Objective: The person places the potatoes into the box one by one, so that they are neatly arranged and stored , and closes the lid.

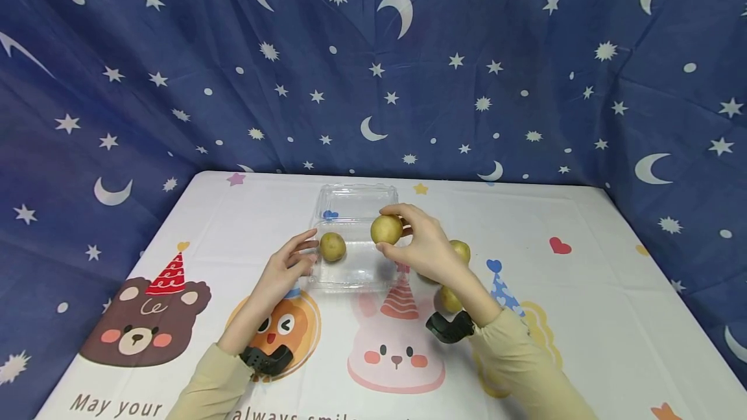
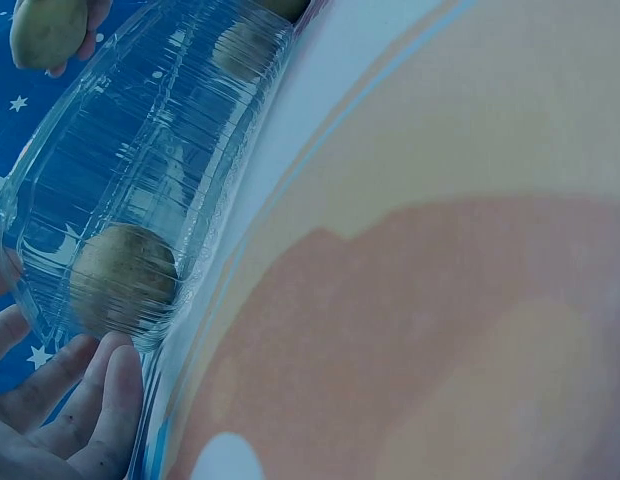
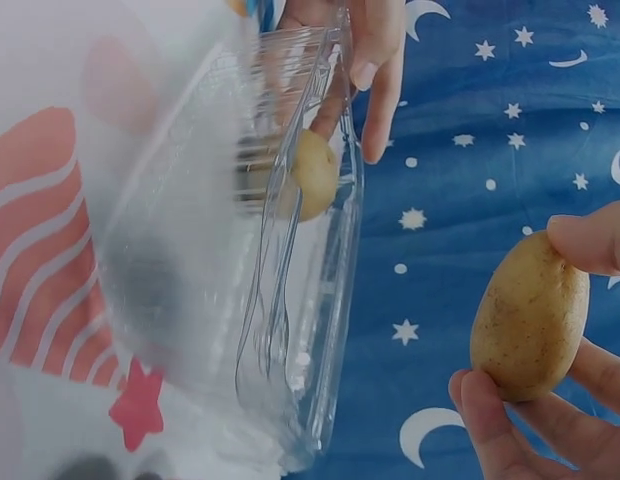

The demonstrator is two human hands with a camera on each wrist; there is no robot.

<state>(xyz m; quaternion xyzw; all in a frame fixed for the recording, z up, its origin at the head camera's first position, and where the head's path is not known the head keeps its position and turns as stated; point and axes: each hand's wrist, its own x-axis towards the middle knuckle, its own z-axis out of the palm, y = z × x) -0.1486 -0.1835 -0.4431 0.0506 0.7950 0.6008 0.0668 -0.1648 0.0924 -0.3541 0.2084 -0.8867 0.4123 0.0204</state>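
A clear plastic clamshell box [image 1: 362, 274] lies with its lid folded back, away from me. One potato [image 1: 332, 247] sits in the left end of its base, also visible as a potato [image 2: 125, 280] through the ribbed wall in the left wrist view. My left hand [image 1: 288, 263] touches the box's left end with loosely extended fingers. Above the right part of the base, my right hand [image 1: 430, 248] pinches another potato [image 3: 530, 318] between thumb and fingers, clear of the box.
More potatoes lie on the table right of the box, partly behind my right arm: one potato [image 1: 460, 251] farther back, another potato [image 1: 450, 301] nearer. A printed white cloth [image 1: 613, 303] covers the table. Behind it hangs a blue starry curtain [image 1: 432, 109].
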